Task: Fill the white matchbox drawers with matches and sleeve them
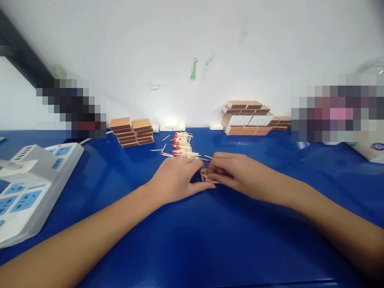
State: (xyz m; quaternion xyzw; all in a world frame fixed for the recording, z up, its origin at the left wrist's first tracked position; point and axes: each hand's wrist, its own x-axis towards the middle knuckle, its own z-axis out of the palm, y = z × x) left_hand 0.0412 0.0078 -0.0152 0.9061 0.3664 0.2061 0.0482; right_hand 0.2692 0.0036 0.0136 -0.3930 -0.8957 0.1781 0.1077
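A small white matchbox tray [202,175] lies on the blue table with red-headed matches [205,176] in it. My left hand [175,180] grips its left end, thumb along the near side. From the right, my right hand [237,172] reaches over the tray with its fingers closed on matches inside it; the fingertips are partly hidden. Just beyond my left hand is a loose pile of matches [183,146], their red heads mostly facing left. A few single matches lie scattered around that pile.
Stacked matchboxes [132,132] stand at the back left, and a larger stack of matchboxes [247,119] at the back right. White trays [172,125] sit against the wall between them. A white power strip [57,176] with a plugged-in adapter occupies the left side.
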